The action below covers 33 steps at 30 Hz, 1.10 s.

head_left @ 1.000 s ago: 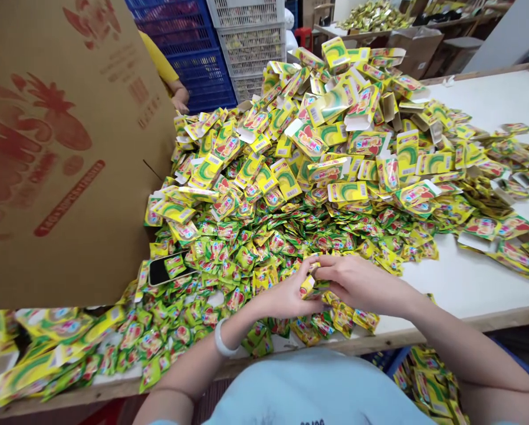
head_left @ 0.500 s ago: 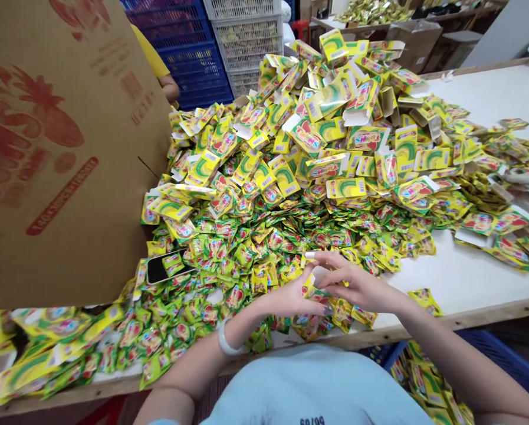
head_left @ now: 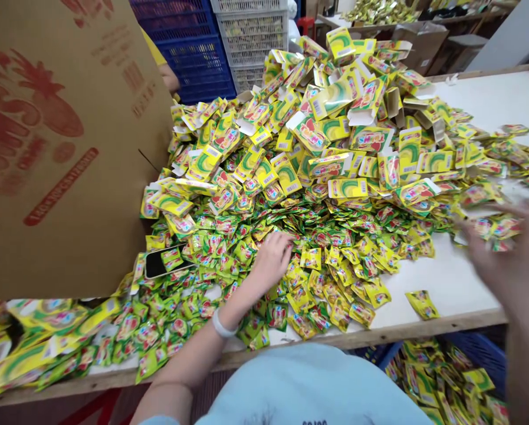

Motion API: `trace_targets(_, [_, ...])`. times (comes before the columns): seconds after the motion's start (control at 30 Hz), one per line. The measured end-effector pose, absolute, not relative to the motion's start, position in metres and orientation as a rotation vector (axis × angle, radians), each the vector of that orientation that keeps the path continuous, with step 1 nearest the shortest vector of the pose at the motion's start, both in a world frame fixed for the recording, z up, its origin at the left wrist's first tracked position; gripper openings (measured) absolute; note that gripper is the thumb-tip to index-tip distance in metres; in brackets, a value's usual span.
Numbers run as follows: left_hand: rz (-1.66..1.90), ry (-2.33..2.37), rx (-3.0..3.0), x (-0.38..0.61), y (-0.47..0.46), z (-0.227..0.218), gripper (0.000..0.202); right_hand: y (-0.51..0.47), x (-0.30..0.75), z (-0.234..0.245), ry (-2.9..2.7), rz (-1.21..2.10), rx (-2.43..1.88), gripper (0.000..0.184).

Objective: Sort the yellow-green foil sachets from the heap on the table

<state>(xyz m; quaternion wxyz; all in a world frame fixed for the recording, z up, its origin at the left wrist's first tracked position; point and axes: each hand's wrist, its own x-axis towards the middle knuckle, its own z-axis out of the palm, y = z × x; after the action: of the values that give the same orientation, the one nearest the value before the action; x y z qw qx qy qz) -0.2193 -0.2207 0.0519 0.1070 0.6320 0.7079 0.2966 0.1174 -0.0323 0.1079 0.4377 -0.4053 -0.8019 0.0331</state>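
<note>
My left hand (head_left: pixel 270 260) reaches down onto the pile of small green and yellow sachets (head_left: pixel 235 295), its fingers bent and drawn together. What lies under the fingertips is hidden. Off to the right, my right hand (head_left: pixel 507 254) is smeared by motion, with thumb and fingers spread apart. It is over or beside several small printed cartons (head_left: pixel 483 227) at the right of the table. No carton shows in it. Between the hands lie loose yellow sachets (head_left: pixel 335 289), and one sachet (head_left: pixel 422 304) sits apart on the white tabletop.
A heap of yellow printed cartons (head_left: pixel 335 136) rises behind the sachets. The large cardboard box (head_left: pixel 69 177) stands on the left, with a phone (head_left: pixel 155 265) beside it. A blue crate (head_left: pixel 480 357) with packets is below the table edge. Another person's arm (head_left: pixel 169 77) shows behind the box.
My hands were together around a small carton and have parted. My left hand moved forward and left onto the sachets; my right swung far right. The carton is no longer visible between them.
</note>
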Motion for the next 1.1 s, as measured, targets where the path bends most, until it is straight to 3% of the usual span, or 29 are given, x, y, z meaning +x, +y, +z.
trace_targets(0.13, [0.763,2.108,2.005,-0.226,-0.181,0.049,0.021,-0.095,0.011,0.046,-2.392,0.699,-0.589,0.025])
trace_targets(0.3, [0.546,2.017,2.243,-0.208,-0.145,0.035,0.029,-0.139,-0.033,-0.009,-2.232,1.140,-0.672,0.015])
trace_targets(0.47, [0.589,1.861,2.287,-0.215,-0.137,0.028,0.018,-0.136,-0.003,0.002,-2.071,1.237,-0.766,0.005])
trace_targets(0.53, [0.738,1.836,2.226,-0.218,-0.141,0.031,0.007,-0.136,0.000,0.010,-1.955,1.258,-0.833,0.015])
trace_targets(0.67, [1.172,1.738,1.843,-0.210,-0.158,0.042,0.015,-0.134,-0.014,0.022,-1.590,1.380,-0.965,0.032])
trace_targets(0.77, [1.331,1.635,1.423,-0.200,-0.170,0.049,0.012,-0.129,-0.028,0.026,-1.401,1.508,-0.961,0.033])
trace_targets(1.1, [1.519,1.494,0.992,-0.196,-0.179,0.053,0.023,-0.119,-0.025,0.043,-1.826,1.344,-0.874,0.026])
